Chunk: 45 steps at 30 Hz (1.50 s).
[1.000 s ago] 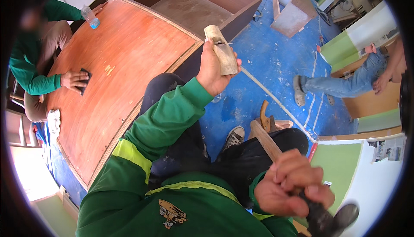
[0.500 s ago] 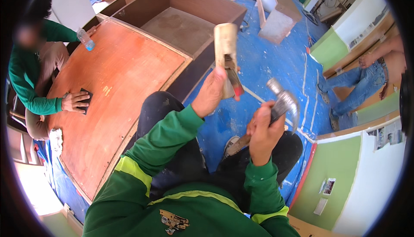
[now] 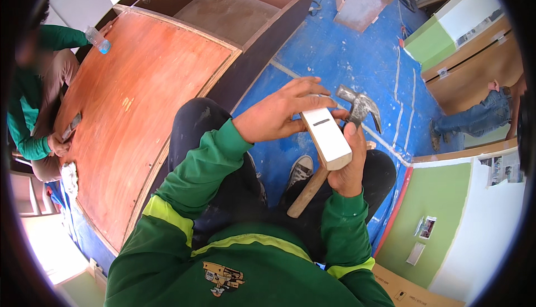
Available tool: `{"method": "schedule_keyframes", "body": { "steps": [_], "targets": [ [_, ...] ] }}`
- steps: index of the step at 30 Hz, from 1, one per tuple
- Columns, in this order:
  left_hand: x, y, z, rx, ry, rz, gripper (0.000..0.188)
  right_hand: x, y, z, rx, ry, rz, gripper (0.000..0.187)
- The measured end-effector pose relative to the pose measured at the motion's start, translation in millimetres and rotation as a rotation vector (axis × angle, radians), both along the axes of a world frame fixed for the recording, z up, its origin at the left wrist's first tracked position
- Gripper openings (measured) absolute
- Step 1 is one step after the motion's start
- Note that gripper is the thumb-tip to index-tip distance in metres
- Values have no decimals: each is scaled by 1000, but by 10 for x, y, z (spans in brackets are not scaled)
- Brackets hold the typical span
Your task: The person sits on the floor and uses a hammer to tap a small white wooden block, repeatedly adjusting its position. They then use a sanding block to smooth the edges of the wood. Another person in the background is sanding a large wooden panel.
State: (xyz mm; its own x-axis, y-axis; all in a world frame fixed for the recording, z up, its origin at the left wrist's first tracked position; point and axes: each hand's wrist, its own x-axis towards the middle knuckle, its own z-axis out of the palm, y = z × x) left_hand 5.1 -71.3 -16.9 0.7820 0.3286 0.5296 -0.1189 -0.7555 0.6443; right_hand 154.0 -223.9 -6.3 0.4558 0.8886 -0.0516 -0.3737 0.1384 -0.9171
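A wooden hand plane (image 3: pixel 330 140) is held above my lap with its flat white sole and narrow slot facing up. My left hand (image 3: pixel 277 110) grips its far end, fingers over the edge and thumb against the side. My right hand (image 3: pixel 349 172) is closed around the plane's right side and also holds a claw hammer (image 3: pixel 363 108). The hammer's metal head sticks out beyond the plane, and its wooden handle slants down to the left beneath it. Most of my right fingers are hidden behind the plane.
A reddish-brown wooden panel (image 3: pixel 139 89) lies at left beside an open brown cabinet (image 3: pixel 268 28). A co-worker (image 3: pixel 33 111) at its left edge holds a small flat tool; a bottle (image 3: pixel 97 40) stands nearby. Blue sheeting (image 3: pixel 301 56) covers the floor. Another person (image 3: pixel 474 117) is at right.
The plane has come down and turned sole up, meeting my right hand, which still holds the hammer. The co-worker's hand has moved toward the panel's left edge. The person at right has shifted.
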Motion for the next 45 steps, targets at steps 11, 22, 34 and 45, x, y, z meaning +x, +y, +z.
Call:
{"method": "schedule_keyframes", "body": {
  "steps": [11,22,34,45],
  "targets": [
    [146,-40,-217,-293,83,-106,71,30,71,-34,-133,205,31,33],
    [250,-64,-232,-357,93,-154,61,61,57,-13,-167,215,28,36],
    [334,-73,-441,-470,9,-166,52,81,110,33,-188,289,12,39],
    [353,-87,-434,-479,32,-172,47,110,114,4,-205,289,8,39]
  ]
}}
